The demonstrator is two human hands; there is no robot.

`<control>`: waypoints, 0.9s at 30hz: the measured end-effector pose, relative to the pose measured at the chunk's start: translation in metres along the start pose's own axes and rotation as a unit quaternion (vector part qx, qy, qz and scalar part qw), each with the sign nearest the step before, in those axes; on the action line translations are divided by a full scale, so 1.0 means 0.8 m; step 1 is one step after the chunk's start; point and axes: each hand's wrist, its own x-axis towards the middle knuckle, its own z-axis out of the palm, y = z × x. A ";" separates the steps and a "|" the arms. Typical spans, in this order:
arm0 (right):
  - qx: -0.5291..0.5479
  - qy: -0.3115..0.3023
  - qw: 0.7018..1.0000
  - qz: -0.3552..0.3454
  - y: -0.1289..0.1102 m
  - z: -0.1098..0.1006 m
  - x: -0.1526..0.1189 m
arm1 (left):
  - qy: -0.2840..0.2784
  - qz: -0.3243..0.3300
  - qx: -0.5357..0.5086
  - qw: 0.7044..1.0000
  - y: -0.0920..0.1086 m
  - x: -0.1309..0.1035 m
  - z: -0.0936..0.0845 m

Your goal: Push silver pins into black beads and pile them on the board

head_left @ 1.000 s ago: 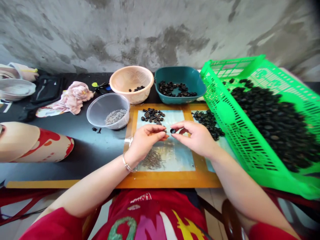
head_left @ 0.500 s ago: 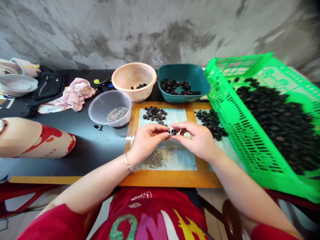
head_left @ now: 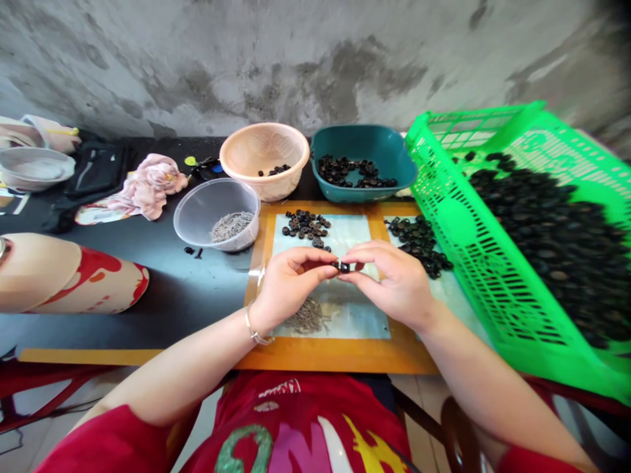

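Note:
My left hand (head_left: 294,284) and my right hand (head_left: 389,279) meet over the pale mat. Between their fingertips sit small black plastic parts (head_left: 344,267), one pinched by each hand and brought together; whether they are joined I cannot tell. Just beyond my left fingers lies a pile of small round black parts (head_left: 303,225). Below my left hand is a heap of thin metal pins (head_left: 306,315). A second pile of black parts (head_left: 421,244) lies beyond my right hand, against the green crate.
A green crate (head_left: 463,226) full of black discs stands at the right. At the back are a teal basin (head_left: 365,192), a peach bowl (head_left: 286,187) and a clear tub (head_left: 197,223) of metal pins. A patterned cylinder (head_left: 113,279) and a pink cloth (head_left: 155,187) lie left.
My fingertips have drawn the black parts closer together, and my right hand has turned slightly. The bowls and piles stay where they were.

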 end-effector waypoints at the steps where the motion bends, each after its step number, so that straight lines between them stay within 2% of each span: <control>1: 0.002 0.002 1.000 -0.003 0.000 0.000 0.000 | 0.001 0.002 0.001 1.000 0.001 0.000 0.000; 14: 0.013 0.002 1.000 -0.017 -0.002 -0.001 0.000 | -0.014 0.027 0.013 0.999 0.003 -0.002 -0.001; 22: 0.012 0.007 0.999 -0.049 0.001 0.001 0.001 | -0.029 0.065 0.029 0.997 0.000 -0.001 -0.003; 27: 0.009 0.010 0.999 -0.044 -0.001 0.002 -0.001 | -0.019 0.041 0.004 0.999 0.001 -0.001 -0.002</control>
